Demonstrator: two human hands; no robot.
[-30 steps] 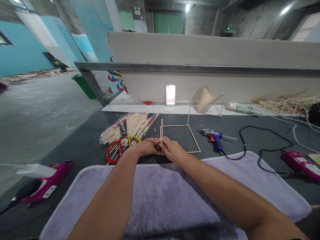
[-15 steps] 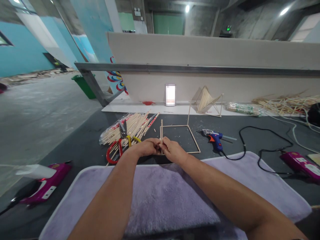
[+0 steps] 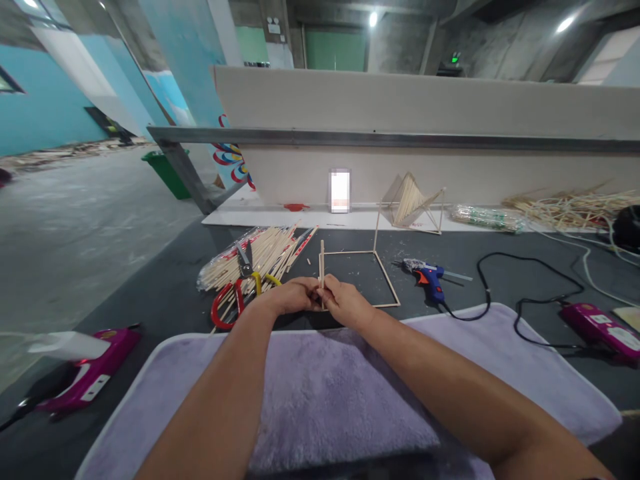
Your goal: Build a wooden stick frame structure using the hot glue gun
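A square frame of thin wooden sticks (image 3: 387,280) lies on the dark table, with one stick rising from its far right corner. At its near left corner, my right hand (image 3: 343,298) is closed on an upright wooden stick (image 3: 323,257). My left hand (image 3: 296,295) is closed at the same corner, its fingertips meeting the right ones around the stick's lower end. What exactly the left fingers pinch is hidden. Left of the hands, scissors (image 3: 245,270) with red and yellow handles rest on a bundle of wooden sticks (image 3: 270,250) in plastic wrap.
To the right lies a blue glue gun (image 3: 433,280) with a black cord. A stick model (image 3: 413,203), a lit phone (image 3: 340,191) and a wrapped stick pack (image 3: 487,218) stand along the back. Magenta power strips (image 3: 95,373) sit at both sides. A purple towel (image 3: 345,393) covers the near edge.
Both hands stay at the same corner with the upright stick. The whole view has shifted very slightly; nothing else visibly differs.
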